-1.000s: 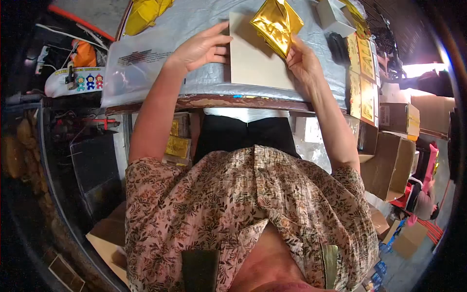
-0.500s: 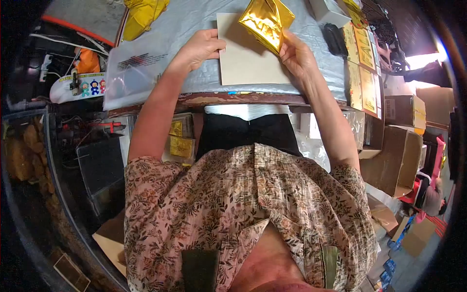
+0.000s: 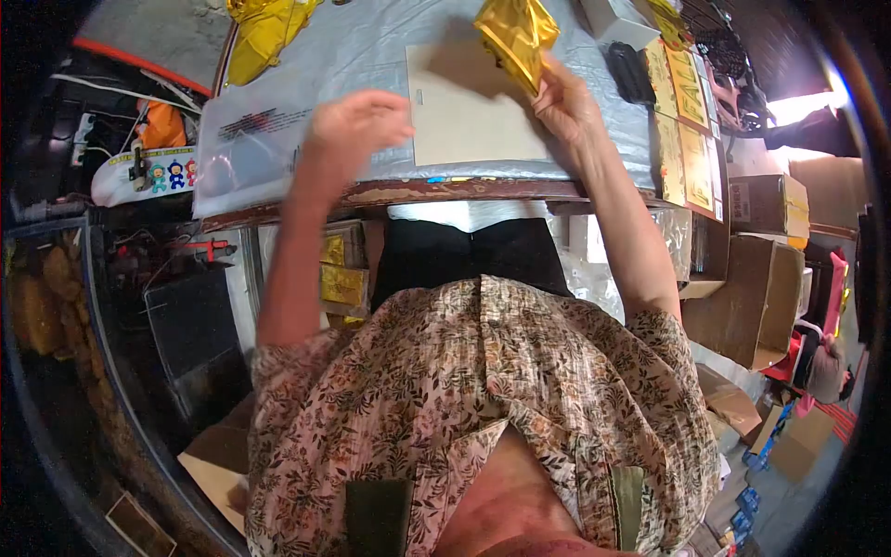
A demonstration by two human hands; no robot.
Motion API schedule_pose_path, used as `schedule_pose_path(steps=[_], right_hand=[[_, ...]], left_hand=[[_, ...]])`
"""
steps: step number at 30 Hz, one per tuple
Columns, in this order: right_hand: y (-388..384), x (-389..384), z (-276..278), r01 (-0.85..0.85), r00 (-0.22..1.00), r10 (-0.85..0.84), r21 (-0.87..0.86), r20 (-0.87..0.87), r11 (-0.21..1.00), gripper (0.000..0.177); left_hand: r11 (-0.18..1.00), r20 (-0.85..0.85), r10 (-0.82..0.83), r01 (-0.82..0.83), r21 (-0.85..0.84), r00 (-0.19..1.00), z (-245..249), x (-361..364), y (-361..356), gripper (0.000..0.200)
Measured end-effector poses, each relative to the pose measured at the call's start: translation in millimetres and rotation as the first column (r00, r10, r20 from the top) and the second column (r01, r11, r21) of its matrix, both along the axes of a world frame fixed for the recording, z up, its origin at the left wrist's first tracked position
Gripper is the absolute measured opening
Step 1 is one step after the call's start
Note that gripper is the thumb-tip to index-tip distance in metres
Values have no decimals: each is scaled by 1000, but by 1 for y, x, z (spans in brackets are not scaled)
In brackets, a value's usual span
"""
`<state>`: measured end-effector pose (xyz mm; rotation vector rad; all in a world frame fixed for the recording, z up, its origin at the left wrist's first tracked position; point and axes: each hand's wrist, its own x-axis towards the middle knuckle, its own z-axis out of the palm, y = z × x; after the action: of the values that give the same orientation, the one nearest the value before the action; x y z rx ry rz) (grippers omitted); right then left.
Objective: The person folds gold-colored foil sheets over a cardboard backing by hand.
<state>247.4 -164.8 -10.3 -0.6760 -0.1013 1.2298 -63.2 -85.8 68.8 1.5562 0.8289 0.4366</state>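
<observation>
My right hand [image 3: 568, 104] pinches the lower corner of a shiny gold foil piece [image 3: 516, 39], which is raised over the table with its surface creased. Beneath it lies a flat cream-coloured board [image 3: 473, 116], partly in shadow, with a small mark near its left edge. Just left of that board my left hand [image 3: 362, 121] is smeared by motion, so its fingers cannot be made out clearly. A clear plastic sheet or bag [image 3: 246, 144] with dark print spreads on the table beyond my left hand.
A silvery cover [image 3: 371, 56] lies over the table. Yellow foil [image 3: 264, 42] sits at the far left; a black case [image 3: 631, 74], a white box [image 3: 617, 19] and yellow printed boxes [image 3: 687, 130] line the right side. Cardboard boxes [image 3: 742, 297] stand lower right.
My left hand has come off the board's left edge and moved left and down. The gold foil in my right hand has turned and looks narrower.
</observation>
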Motion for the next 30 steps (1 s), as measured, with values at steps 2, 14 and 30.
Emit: schedule_pose_path(steps=[2, 14, 30], right_hand=[[3, 26, -9, -115, 983, 138, 178, -120, 977, 26], [-28, 3, 35, -302, 831, 387, -262, 400, 917, 11], [7, -15, 39, -36, 578, 519, -616, 629, 787, 18]], left_hand=[[972, 18, -192, 187, 144, 981, 5, 19, -58, 26], [389, -473, 108, 401, 830, 874, -69, 17, 17, 99], [460, -351, 16, 305, 834, 936, -62, 19, 47, 77]])
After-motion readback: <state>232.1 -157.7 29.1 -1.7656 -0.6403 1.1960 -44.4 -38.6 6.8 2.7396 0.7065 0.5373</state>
